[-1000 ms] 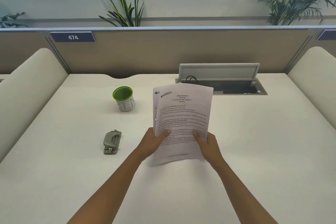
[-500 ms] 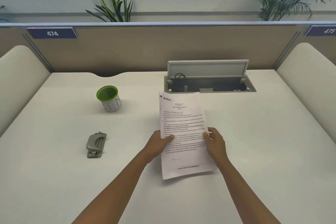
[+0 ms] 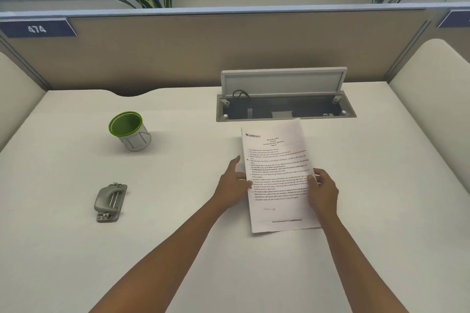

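Note:
A thin stack of printed paper sheets (image 3: 277,175) lies low over the white desk (image 3: 178,249), right of centre, its top edge near the cable box. My left hand (image 3: 232,181) rests against the stack's left edge with its fingers fairly straight and the thumb touching the paper. My right hand (image 3: 323,189) holds the right edge, thumb on top of the page and fingers curled around the side. Whether the sheets lie fully flat on the desk I cannot tell.
A grey hole punch (image 3: 109,202) lies at the left of the desk. A green-rimmed cup (image 3: 129,131) stands behind it. An open cable box (image 3: 284,109) with a raised lid sits at the back. A partition and cushioned side panels surround the desk.
The sheets, held upright a second ago, have come down to the desk. My left hand has slid from gripping the bottom corner to lying along the left edge.

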Available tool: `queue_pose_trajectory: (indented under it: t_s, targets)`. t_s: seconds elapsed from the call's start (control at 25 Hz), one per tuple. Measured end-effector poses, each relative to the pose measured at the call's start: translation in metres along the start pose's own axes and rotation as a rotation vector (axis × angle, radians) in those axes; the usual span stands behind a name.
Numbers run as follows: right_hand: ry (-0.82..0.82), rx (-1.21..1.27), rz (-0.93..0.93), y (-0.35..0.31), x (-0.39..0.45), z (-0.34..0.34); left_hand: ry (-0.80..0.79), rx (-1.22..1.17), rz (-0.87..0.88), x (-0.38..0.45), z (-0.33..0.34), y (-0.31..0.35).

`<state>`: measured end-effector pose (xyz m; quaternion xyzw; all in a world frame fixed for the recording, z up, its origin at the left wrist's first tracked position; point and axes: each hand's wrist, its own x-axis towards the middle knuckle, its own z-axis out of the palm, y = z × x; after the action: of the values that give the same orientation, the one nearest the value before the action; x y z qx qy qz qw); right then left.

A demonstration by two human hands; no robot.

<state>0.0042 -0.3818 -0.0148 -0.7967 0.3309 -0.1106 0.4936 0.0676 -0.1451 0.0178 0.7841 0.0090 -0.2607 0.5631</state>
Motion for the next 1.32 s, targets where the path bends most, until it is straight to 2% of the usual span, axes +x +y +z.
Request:
queue_pose_trajectory:
  t_s: [0.12, 0.28, 0.48, 0.72, 0.84, 0.92, 1.0, 1.12, 1.32]
  targets:
    - [0.091, -0.028, -0.003, 0.002, 0.018, -0.012, -0.006, 0.082, 0.067, 0.012, 0.021, 0.007]
    - [0.193, -0.092, 0.010, 0.009, 0.045, -0.026, -0.089, 0.362, 0.229, 0.035, 0.050, 0.016]
    - [0.296, -0.274, 0.067, 0.027, 0.079, -0.040, -0.178, 0.699, 0.280, 0.059, 0.079, 0.021]
    - [0.327, -0.344, 0.062, 0.033, 0.098, -0.058, -0.163, 0.828, 0.288, 0.073, 0.101, 0.026]
    - [0.377, -0.477, -0.052, 0.025, 0.089, -0.051, -0.171, 0.862, 0.290, 0.076, 0.107, 0.024]
    - [0.329, -0.491, -0.205, 0.016, 0.078, -0.036, -0.166, 0.881, 0.302, 0.077, 0.107, 0.023]
    - [0.184, -0.506, -0.271, 0.015, 0.067, -0.016, -0.165, 0.888, 0.308, 0.077, 0.107, 0.022]
    - [0.053, -0.574, -0.219, 0.024, 0.057, 0.007, -0.180, 0.890, 0.315, 0.078, 0.106, 0.019]
    - [0.070, -0.610, -0.177, 0.033, 0.065, 0.001, -0.267, 0.880, 0.265, 0.078, 0.099, 0.026]
